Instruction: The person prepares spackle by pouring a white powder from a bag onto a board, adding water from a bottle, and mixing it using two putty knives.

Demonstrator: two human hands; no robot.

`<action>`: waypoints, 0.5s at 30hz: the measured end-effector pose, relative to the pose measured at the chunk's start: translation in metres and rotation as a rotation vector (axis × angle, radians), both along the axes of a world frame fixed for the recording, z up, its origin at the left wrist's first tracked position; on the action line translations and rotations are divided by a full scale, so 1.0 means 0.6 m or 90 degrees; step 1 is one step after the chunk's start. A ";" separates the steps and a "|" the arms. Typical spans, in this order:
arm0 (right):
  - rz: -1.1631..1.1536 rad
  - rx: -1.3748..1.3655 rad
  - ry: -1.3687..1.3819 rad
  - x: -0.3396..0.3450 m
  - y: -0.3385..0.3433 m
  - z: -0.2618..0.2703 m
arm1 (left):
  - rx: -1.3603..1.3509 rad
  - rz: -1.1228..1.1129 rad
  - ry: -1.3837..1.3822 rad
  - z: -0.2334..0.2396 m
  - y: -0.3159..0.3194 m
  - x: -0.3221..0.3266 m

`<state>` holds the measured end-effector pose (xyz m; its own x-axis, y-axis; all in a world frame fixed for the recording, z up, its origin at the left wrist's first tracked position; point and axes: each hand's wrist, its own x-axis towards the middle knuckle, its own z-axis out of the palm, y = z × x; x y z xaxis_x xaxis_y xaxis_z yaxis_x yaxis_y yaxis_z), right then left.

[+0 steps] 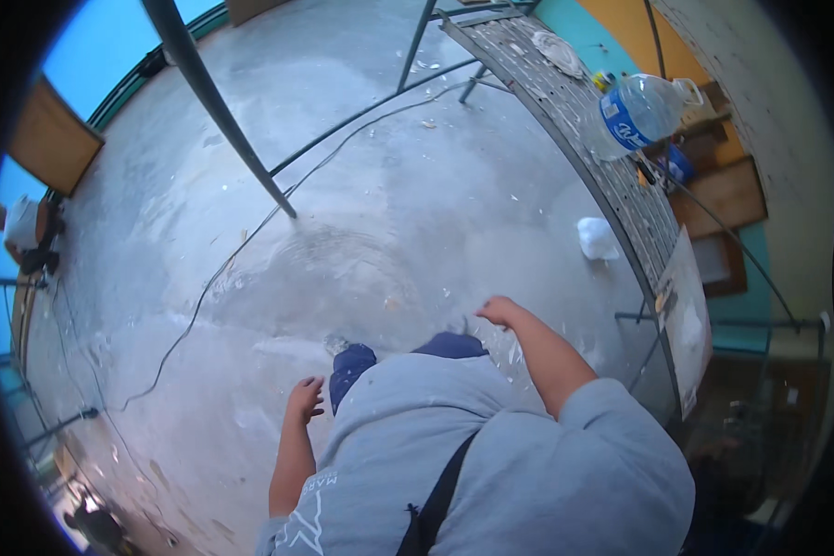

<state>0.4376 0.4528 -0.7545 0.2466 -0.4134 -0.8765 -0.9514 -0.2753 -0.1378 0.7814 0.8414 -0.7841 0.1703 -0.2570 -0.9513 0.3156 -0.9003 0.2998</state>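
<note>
My left hand (pixel 306 399) hangs beside my left thigh over the dusty concrete floor (pixel 320 278), fingers loosely apart and nothing in it. Out in front of my right side is my right hand (pixel 498 311); its fingers are partly curled, and no object shows in it. Nearest to that hand, on the floor, lies a white plastic bag or bundle (pixel 597 238). A metal scaffold plank (pixel 556 104) runs along my right. On it stand a large clear plastic water bottle (pixel 643 115) with a blue label and a board smeared with white material (pixel 684 323).
A scaffold post (pixel 215 104) and a low bar (pixel 368 111) stand ahead. A dark cable (pixel 201 299) winds across the floor to the left. One person (pixel 28 229) crouches far left; another person (pixel 97 525) is at lower left. Wooden panels (pixel 719 198) lie beyond the plank.
</note>
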 end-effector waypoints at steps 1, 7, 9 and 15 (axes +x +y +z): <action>-0.112 -0.028 -0.018 0.039 0.014 0.006 | 0.028 0.042 -0.022 0.000 0.024 0.034; -0.035 0.040 -0.021 0.151 0.009 -0.007 | -0.001 0.071 -0.091 -0.023 0.025 0.230; -0.151 0.047 0.017 0.144 0.006 -0.043 | -0.032 0.086 -0.140 -0.011 -0.010 0.287; -0.180 0.158 0.172 0.352 -0.022 -0.083 | -0.060 0.062 -0.288 -0.068 0.028 0.440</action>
<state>0.6488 0.4398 -0.8042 -0.0968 -0.2012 -0.9747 -0.9953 0.0096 0.0968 1.0453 0.8585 -0.8249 0.5898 -0.3012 -0.7492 0.2168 -0.8347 0.5062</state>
